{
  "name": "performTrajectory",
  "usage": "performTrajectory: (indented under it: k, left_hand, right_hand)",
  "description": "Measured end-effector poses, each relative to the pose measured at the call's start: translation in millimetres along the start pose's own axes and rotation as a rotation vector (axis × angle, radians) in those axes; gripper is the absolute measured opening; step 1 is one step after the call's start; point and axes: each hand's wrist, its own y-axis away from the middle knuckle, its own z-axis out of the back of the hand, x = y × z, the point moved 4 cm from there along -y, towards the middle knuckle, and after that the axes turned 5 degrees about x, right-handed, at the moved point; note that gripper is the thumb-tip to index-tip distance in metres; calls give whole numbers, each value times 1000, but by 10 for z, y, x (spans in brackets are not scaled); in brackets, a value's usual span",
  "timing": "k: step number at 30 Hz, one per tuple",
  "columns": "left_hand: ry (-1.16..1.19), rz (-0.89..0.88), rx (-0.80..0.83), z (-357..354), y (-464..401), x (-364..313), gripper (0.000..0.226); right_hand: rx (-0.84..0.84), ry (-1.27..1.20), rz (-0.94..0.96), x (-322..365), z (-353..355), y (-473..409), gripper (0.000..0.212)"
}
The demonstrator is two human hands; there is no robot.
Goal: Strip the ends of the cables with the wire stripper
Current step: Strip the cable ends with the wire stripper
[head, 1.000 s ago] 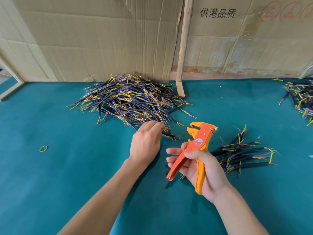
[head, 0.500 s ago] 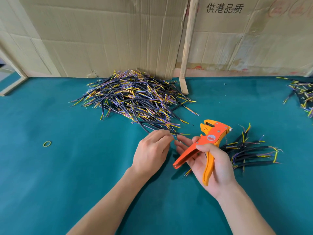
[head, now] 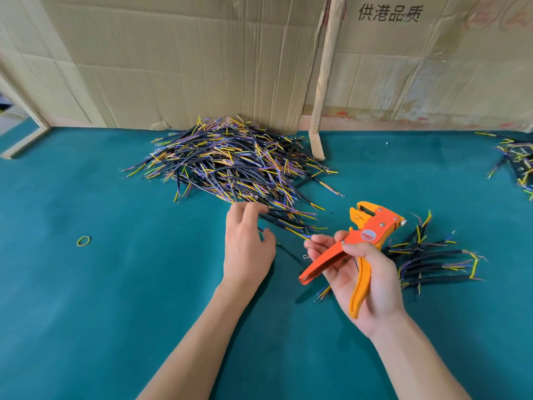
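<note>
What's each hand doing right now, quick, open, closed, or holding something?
Left hand: fingers pinching a cable at the near edge of the big cable pile.
Right hand: holding the orange wire stripper, handles spread.

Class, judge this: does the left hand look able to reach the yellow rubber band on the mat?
Probably yes. The left hand is at the cable pile, and only bare green mat lies between it and the rubber band.
</note>
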Motion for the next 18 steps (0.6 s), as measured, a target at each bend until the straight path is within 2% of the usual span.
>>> performTrajectory:
  k: [3,6,9,11,13,18]
  left_hand:
    - [52,118,-48,26,-21,60,30]
    - [19,138,-39,-1,-34,102,37]
    - [102,299,-99,28,-64,227,39]
    - [181,381,-157,45,-65,282,35]
    - [162,400,-192,57,-72,286,30]
    - [184,430,-188,85,-83,254,12]
  right_hand:
    - [6,-23,-2,8,-21,13,35]
    - [1,-14,-12,-6,-38,27,37]
    - [0,-12,-9,16,-19,51,31]
    - [5,-24,-14,44,-9,63,27]
    - [12,-34,-28,61,-9,62,25]
    - [38,20,-66,31,-37,69,25]
